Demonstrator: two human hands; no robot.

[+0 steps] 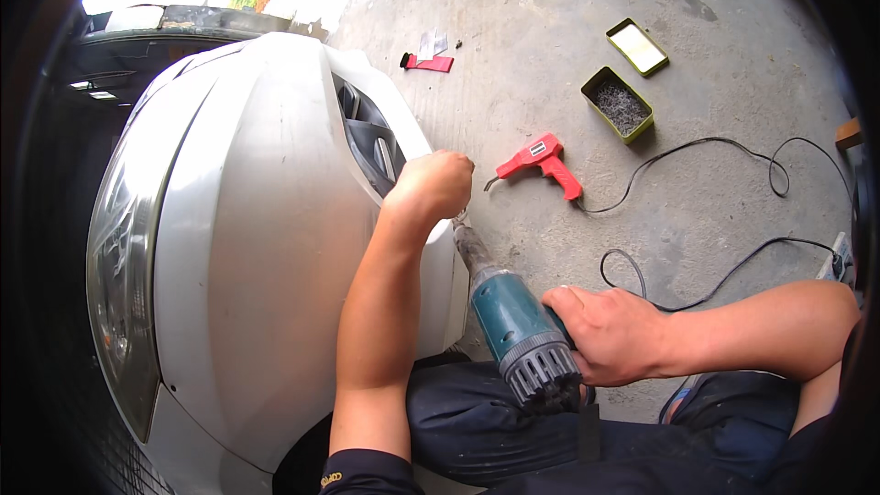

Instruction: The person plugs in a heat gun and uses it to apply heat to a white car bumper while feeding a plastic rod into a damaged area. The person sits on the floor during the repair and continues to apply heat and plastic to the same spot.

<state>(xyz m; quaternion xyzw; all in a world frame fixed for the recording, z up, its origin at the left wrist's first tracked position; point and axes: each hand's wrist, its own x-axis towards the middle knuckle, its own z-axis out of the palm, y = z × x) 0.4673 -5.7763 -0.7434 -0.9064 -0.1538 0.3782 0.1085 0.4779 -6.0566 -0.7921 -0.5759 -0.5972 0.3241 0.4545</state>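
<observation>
A white car bumper (266,174) fills the left side, with a dark recessed opening (371,137) along its upper right. My left hand (431,185) is closed at the bumper's edge beside that opening. Its fingers curl away, so what they grip is hidden. My right hand (610,335) is wrapped round the handle of a teal and grey heat gun (515,316). The heat gun's metal nozzle points up at the bumper's edge, just below my left hand.
On the concrete floor lie a red hot stapler (541,163) with a black cord (642,174), a tin (619,108) of small metal pieces, its lid (637,46), and a red strip (429,63) with clear packets. A headlight (124,284) is at far left.
</observation>
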